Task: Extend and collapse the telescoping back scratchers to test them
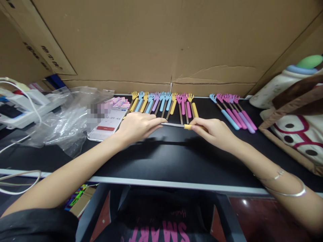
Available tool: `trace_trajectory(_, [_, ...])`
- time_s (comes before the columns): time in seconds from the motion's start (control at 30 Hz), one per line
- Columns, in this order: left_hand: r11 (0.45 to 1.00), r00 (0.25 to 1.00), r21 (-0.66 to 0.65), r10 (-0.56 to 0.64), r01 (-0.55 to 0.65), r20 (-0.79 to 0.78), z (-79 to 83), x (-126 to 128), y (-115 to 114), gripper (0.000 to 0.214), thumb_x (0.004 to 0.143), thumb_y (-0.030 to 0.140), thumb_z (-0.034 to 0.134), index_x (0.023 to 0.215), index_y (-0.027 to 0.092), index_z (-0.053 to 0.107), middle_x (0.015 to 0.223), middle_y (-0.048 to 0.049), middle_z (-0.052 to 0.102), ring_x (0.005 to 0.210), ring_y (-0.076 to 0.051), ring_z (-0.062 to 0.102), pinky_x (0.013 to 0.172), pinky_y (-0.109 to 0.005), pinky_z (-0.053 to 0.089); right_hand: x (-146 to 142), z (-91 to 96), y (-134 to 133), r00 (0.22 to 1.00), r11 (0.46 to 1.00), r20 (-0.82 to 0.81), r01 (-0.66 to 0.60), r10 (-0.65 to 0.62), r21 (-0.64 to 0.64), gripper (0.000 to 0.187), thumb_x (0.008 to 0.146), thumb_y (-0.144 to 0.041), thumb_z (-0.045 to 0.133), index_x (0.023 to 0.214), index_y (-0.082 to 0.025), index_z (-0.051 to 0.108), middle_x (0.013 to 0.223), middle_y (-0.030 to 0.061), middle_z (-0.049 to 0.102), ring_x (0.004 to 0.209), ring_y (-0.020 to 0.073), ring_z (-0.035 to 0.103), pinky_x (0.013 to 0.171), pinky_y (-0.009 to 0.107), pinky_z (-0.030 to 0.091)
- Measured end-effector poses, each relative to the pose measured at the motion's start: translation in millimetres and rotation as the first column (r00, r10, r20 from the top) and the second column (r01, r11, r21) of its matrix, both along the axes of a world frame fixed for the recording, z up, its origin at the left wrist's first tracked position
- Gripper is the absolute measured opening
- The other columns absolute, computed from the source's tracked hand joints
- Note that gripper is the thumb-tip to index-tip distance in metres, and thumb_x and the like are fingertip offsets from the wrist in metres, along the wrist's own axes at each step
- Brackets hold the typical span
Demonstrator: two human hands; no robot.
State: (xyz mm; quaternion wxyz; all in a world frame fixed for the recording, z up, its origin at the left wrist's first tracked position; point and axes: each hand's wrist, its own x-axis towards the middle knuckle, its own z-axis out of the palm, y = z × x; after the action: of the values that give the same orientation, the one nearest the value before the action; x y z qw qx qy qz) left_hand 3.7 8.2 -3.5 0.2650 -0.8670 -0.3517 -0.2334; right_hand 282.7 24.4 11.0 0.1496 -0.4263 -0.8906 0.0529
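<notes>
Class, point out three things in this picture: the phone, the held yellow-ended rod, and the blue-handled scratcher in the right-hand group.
Phone (108,126): head view, on its screen.
Yellow-ended rod (174,125): head view, on its metal shaft.
Blue-handled scratcher (229,118): head view, on its handle.

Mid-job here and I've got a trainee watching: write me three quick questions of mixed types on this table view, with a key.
1. Which colour is the handle of the scratcher in the right hand?
a) blue
b) yellow
c) pink

2. True or false: the phone lies between the plastic bag and the left hand.

3. Fill in: in the group of scratchers nearest the white bottle, the leftmost handle is ____.

Key: 1. b; 2. true; 3. blue.
</notes>
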Motion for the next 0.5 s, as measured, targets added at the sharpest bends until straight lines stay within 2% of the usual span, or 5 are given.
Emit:
trace_trajectory(0.07, [1.0, 1.0, -0.02, 0.002, -0.002, 0.006, 1.5, -1, 0, 0.027, 0.095, 0.037, 0.045, 0.107, 0.027, 0.067, 0.076, 0.0006, 0.071, 0.06, -0.012, 0.061, 0.048, -0.023, 0.027, 1, 2.1, -1, 1.0, 0.999, -0.005, -0.003, 0.003, 0.039, 0.031, 0.09, -0.046, 0.041, 0.089, -0.022, 0.061, 0.061, -0.0022, 0.06, 0.052, 0.0097, 0.051, 0.051, 0.02, 0.029])
trace_trajectory(0.17, [0.996, 0.999, -0.079, 0.033, -0.03, 0.033, 5.3, -3, 1, 0.029, 0.095, 0.039, 0.044, 0.108, 0.028, 0.067, 0.085, 0.0007, 0.073, 0.067, -0.013, 0.065, 0.05, -0.022, 0.03, 7, 6.1, 2, 1.0, 0.986, -0.011, 0.007, -0.005, 0.166, 0.031, 0.086, -0.049, 0.048, 0.091, -0.022, 0.061, 0.067, -0.0018, 0.063, 0.053, 0.0095, 0.052, 0.051, 0.021, 0.029])
trace_trajectory(0.27, [0.987, 0.993, -0.144, 0.088, -0.077, 0.075, 10.3, -7, 4, 0.028, 0.095, 0.039, 0.044, 0.106, 0.027, 0.068, 0.09, 0.0012, 0.073, 0.071, -0.013, 0.067, 0.052, -0.022, 0.033, 16, 10.4, 8, 0.998, 0.964, -0.045, 0.052, -0.042, 0.26, 0.033, 0.086, -0.051, 0.048, 0.09, -0.022, 0.062, 0.067, -0.0007, 0.064, 0.052, 0.0097, 0.051, 0.052, 0.022, 0.03])
trace_trajectory(0.37, [0.983, 0.99, -0.153, 0.113, -0.1, 0.079, 13.8, -10, 5, 0.028, 0.095, 0.039, 0.045, 0.106, 0.027, 0.068, 0.089, 0.0006, 0.074, 0.071, -0.014, 0.067, 0.052, -0.022, 0.033, 23, 12.2, 15, 0.998, 0.967, -0.047, 0.057, -0.047, 0.248, 0.035, 0.088, -0.052, 0.045, 0.09, -0.022, 0.062, 0.066, -0.0004, 0.063, 0.052, 0.0099, 0.051, 0.052, 0.022, 0.03])
trace_trajectory(0.5, [0.987, 0.992, -0.121, 0.108, -0.101, 0.057, 13.0, -13, 5, 0.029, 0.094, 0.04, 0.047, 0.106, 0.027, 0.069, 0.086, -0.0005, 0.074, 0.068, -0.015, 0.067, 0.05, -0.023, 0.032, 25, 9.7, 18, 1.0, 0.98, -0.013, -0.004, 0.007, 0.199, 0.037, 0.089, -0.053, 0.043, 0.091, -0.022, 0.063, 0.06, -0.0015, 0.06, 0.048, 0.0097, 0.047, 0.051, 0.022, 0.029])
